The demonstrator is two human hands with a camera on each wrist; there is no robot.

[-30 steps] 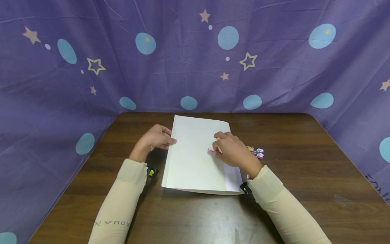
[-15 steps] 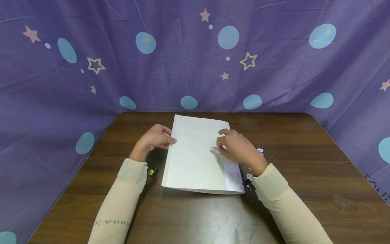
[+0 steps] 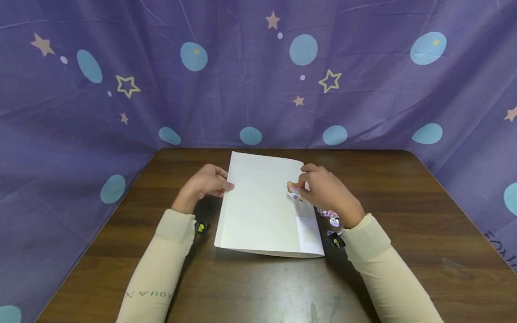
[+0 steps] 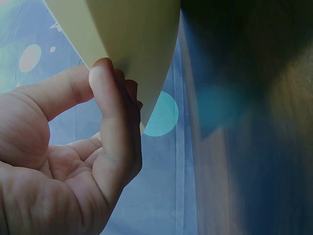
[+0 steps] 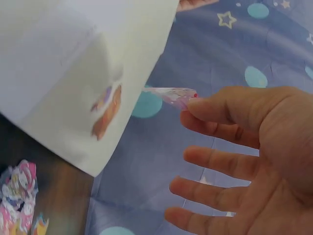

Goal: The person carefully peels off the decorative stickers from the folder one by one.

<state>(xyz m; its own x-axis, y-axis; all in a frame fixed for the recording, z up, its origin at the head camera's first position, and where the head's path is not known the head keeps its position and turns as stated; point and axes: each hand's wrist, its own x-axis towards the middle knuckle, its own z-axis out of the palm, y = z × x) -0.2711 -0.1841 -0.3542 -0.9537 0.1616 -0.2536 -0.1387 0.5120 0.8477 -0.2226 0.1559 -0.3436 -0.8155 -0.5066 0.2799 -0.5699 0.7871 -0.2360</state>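
Note:
A white paper folder [image 3: 262, 202] lies on the brown table, its near edge bulging slightly open. My left hand [image 3: 208, 181] pinches the folder's left edge between thumb and fingers; the left wrist view shows this left hand [image 4: 98, 122] at the sheet's corner. Over the folder's right side, my right hand [image 3: 323, 188] pinches a small clear-pink sticker [image 5: 176, 96] between thumb and forefinger, the other fingers spread. Close by, orange-brown and purple cartoon figures [image 5: 107, 112] show on the folder's surface. Part of them is hidden behind the fingertips in the head view.
Several shiny cartoon stickers [image 3: 333, 217] lie on the table [image 3: 404, 202] right of the folder, partly under the right wrist. A paler rectangular panel [image 3: 308, 235] marks the folder's lower right corner. A purple curtain [image 3: 258, 89] hangs behind the table.
My right hand has shifted right, towards the folder's right edge, still pinching the sticker. The orange and purple figures have come into view. My left hand and the folder stay put.

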